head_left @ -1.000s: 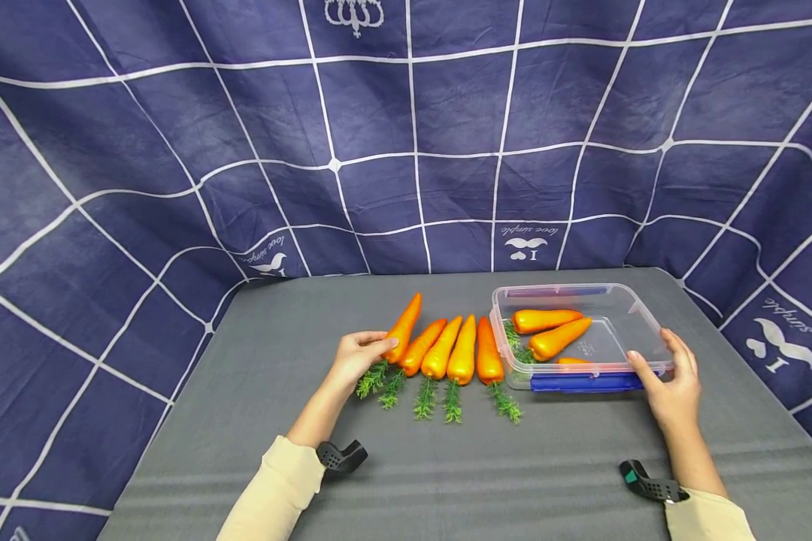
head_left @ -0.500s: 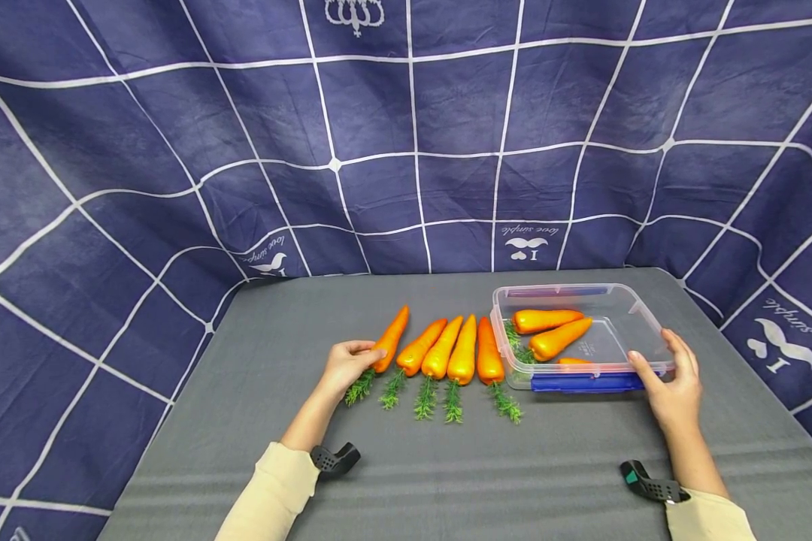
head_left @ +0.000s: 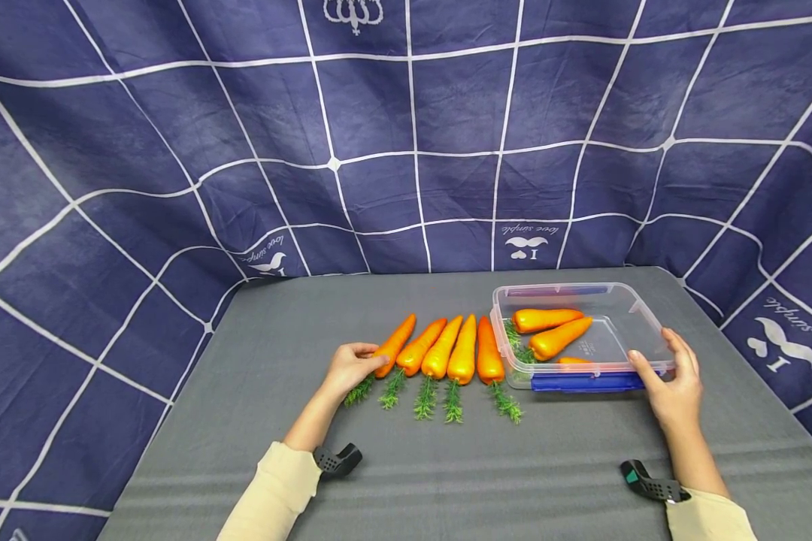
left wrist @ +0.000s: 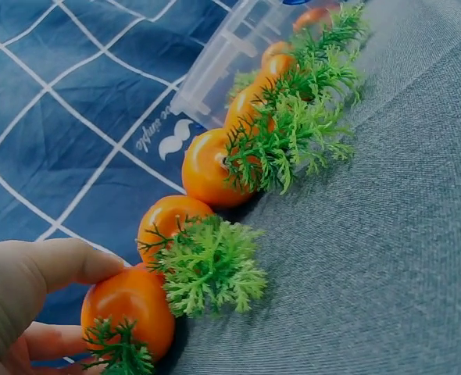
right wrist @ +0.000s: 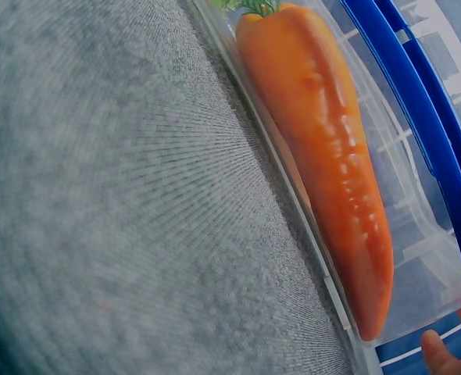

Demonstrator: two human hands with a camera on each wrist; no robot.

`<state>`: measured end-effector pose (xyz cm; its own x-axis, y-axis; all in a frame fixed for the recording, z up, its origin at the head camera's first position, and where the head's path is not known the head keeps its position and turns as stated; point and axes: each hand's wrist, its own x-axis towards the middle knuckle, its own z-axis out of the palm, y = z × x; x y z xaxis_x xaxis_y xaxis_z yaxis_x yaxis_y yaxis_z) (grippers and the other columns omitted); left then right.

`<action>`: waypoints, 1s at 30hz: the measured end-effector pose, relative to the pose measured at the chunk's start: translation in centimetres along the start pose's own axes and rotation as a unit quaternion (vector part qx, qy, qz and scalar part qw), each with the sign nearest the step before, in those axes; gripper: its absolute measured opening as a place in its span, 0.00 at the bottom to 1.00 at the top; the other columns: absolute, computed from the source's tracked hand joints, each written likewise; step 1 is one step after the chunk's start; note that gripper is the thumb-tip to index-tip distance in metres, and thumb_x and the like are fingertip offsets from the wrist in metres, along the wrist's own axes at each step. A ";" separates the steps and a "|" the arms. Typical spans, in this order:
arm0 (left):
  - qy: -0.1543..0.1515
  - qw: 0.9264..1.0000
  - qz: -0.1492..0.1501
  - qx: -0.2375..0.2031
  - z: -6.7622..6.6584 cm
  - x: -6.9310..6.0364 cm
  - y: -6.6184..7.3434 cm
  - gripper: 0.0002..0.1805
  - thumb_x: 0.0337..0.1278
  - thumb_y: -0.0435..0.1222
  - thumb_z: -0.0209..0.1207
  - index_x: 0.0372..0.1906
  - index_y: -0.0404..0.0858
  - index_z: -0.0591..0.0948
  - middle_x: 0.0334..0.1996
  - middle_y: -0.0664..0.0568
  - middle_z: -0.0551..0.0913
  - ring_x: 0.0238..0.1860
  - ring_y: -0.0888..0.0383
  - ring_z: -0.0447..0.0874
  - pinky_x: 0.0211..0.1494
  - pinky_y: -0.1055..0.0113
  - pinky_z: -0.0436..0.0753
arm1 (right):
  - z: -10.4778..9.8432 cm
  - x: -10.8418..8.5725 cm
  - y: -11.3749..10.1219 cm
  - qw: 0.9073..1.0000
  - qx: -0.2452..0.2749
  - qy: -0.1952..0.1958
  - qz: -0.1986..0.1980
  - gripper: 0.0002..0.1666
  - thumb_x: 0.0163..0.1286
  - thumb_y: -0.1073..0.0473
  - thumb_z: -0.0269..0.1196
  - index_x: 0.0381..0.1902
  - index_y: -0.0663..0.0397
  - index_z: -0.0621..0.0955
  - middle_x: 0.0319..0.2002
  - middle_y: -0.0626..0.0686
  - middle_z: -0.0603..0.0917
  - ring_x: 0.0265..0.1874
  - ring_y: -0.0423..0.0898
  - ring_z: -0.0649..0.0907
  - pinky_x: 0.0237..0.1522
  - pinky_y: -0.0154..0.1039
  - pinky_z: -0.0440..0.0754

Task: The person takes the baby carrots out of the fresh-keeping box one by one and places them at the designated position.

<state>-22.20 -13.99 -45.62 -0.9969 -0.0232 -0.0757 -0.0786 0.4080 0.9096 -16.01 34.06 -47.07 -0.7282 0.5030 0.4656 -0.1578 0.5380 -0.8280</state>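
Note:
At the left end of a row of carrots, my left hand (head_left: 350, 370) pinches the root end of an orange carrot (head_left: 399, 336) with green leafy tops. In the left wrist view, thumb and fingers lie on either side of that carrot (left wrist: 129, 305), which touches its neighbour (left wrist: 168, 215). Several more carrots (head_left: 441, 352) lie side by side, tips pointing away. My right hand (head_left: 677, 394) grips the near right corner of a clear plastic container (head_left: 616, 338), thumb at the rim. Inside it two carrots (head_left: 559, 338) show whole; a third (head_left: 574, 361) is partly hidden behind the front rim.
A blue latch (head_left: 585, 382) runs along the container's front. The grey table (head_left: 446, 481) backs onto a dark blue curtain (head_left: 460, 188) with white lines. The last carrot in the row (head_left: 490, 349) lies close by the container's left side.
My left hand has moved left and nearer with its carrot, lowering it to the row's left end, then slightly right against the neighbouring carrot. The right hand and container have stayed put.

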 end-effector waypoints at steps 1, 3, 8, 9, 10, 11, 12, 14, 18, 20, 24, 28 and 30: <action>-0.001 1.000 -0.001 0.010 0.0 0.0 0.2 0.21 0.47 0.36 0.71 0.46 0.27 0.84 0.37 0.42 0.86 0.39 0.52 0.83 0.41 0.66 0.80 | 0.0 0.0 0.0 1.000 0.000 0.000 -0.001 0.37 0.59 0.63 0.69 0.67 0.55 0.73 0.66 0.54 0.71 0.57 0.30 0.66 0.50 0.25 0.62; -0.005 1.000 -0.002 0.020 0.0 0.1 0.4 0.21 0.47 0.37 0.71 0.46 0.28 0.84 0.38 0.42 0.86 0.39 0.52 0.83 0.42 0.65 0.80 | 0.0 0.0 0.1 1.000 0.000 0.002 -0.002 0.37 0.59 0.63 0.69 0.67 0.55 0.73 0.66 0.54 0.71 0.57 0.30 0.67 0.49 0.25 0.62; -0.013 1.000 0.001 0.023 0.0 0.5 0.8 0.21 0.47 0.36 0.70 0.45 0.27 0.84 0.39 0.42 0.86 0.40 0.51 0.83 0.44 0.64 0.80 | 0.0 0.2 0.1 1.000 -0.001 0.004 -0.001 0.37 0.59 0.62 0.69 0.67 0.55 0.73 0.66 0.55 0.71 0.58 0.31 0.67 0.50 0.25 0.62; -0.013 1.000 0.003 0.021 0.1 0.6 0.9 0.21 0.48 0.36 0.70 0.45 0.27 0.84 0.39 0.42 0.86 0.41 0.51 0.83 0.44 0.64 0.80 | 0.0 0.2 0.0 1.000 -0.002 0.003 0.000 0.37 0.59 0.62 0.69 0.67 0.55 0.73 0.66 0.55 0.71 0.58 0.31 0.67 0.50 0.25 0.62; -0.015 1.000 0.005 0.018 0.1 0.6 1.0 0.21 0.48 0.36 0.70 0.46 0.27 0.83 0.39 0.42 0.86 0.41 0.50 0.83 0.44 0.63 0.80 | 0.0 0.2 0.0 1.000 -0.002 0.002 0.000 0.37 0.59 0.62 0.69 0.67 0.55 0.73 0.67 0.55 0.71 0.58 0.31 0.67 0.51 0.25 0.62; -0.015 1.000 0.008 0.017 0.1 0.7 1.1 0.21 0.48 0.36 0.70 0.46 0.27 0.83 0.39 0.42 0.85 0.41 0.50 0.83 0.44 0.63 0.80 | 0.0 0.2 0.0 1.000 -0.004 0.001 0.000 0.37 0.59 0.62 0.69 0.67 0.54 0.73 0.67 0.55 0.71 0.58 0.30 0.67 0.50 0.25 0.62; -0.016 1.000 0.008 0.014 0.2 0.8 1.2 0.21 0.48 0.36 0.70 0.46 0.27 0.83 0.39 0.42 0.85 0.41 0.50 0.83 0.45 0.63 0.80 | 0.0 0.1 0.0 1.000 -0.004 0.001 0.001 0.37 0.59 0.62 0.69 0.67 0.54 0.73 0.67 0.55 0.71 0.58 0.30 0.67 0.50 0.25 0.62; -0.017 1.000 0.009 0.010 0.2 0.9 1.4 0.21 0.49 0.36 0.70 0.47 0.28 0.83 0.40 0.42 0.85 0.42 0.50 0.83 0.45 0.62 0.80 | 0.0 0.1 0.0 1.000 -0.004 0.000 0.002 0.37 0.59 0.62 0.69 0.67 0.55 0.73 0.66 0.55 0.71 0.58 0.30 0.67 0.50 0.25 0.62; -0.022 1.000 0.021 -0.003 0.5 1.1 2.1 0.22 0.50 0.36 0.69 0.49 0.27 0.83 0.44 0.41 0.85 0.45 0.49 0.83 0.49 0.59 0.80 | -0.1 0.0 0.1 1.000 -0.004 -0.001 0.004 0.37 0.59 0.62 0.69 0.67 0.54 0.73 0.66 0.56 0.71 0.58 0.31 0.67 0.51 0.25 0.62; -0.026 0.999 0.033 -0.012 0.8 1.2 2.7 0.22 0.51 0.35 0.69 0.49 0.27 0.82 0.45 0.40 0.85 0.46 0.47 0.83 0.51 0.57 0.80 | -0.1 0.0 0.2 1.000 -0.003 -0.002 0.003 0.37 0.59 0.62 0.69 0.68 0.54 0.73 0.66 0.56 0.71 0.58 0.31 0.67 0.51 0.25 0.62; -0.039 0.998 0.050 -0.025 1.6 1.4 3.9 0.22 0.51 0.35 0.69 0.49 0.25 0.82 0.43 0.39 0.85 0.46 0.46 0.84 0.51 0.57 0.80 | 0.0 0.1 0.3 1.000 -0.002 0.000 0.000 0.37 0.59 0.62 0.69 0.68 0.54 0.73 0.66 0.55 0.71 0.58 0.30 0.67 0.50 0.25 0.62; -0.057 0.996 0.063 -0.039 2.7 1.5 5.1 0.23 0.51 0.35 0.69 0.50 0.24 0.81 0.43 0.40 0.85 0.46 0.46 0.84 0.51 0.59 0.81 | 0.0 0.1 0.3 1.000 -0.002 -0.001 0.002 0.37 0.59 0.62 0.69 0.67 0.55 0.72 0.66 0.55 0.71 0.58 0.30 0.67 0.50 0.25 0.62; -0.069 0.994 0.074 -0.047 3.4 1.6 5.8 0.23 0.52 0.34 0.68 0.50 0.23 0.81 0.44 0.38 0.85 0.46 0.46 0.84 0.51 0.59 0.81 | -0.1 0.1 0.2 1.000 0.000 -0.002 0.004 0.37 0.59 0.62 0.69 0.68 0.55 0.72 0.66 0.56 0.70 0.58 0.31 0.67 0.51 0.25 0.62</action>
<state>-24.22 -8.57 -41.88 -0.9874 0.1580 0.0126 0.0618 0.3107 0.9485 -16.04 34.23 -47.17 -0.7319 0.5042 0.4584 -0.1522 0.5348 -0.8312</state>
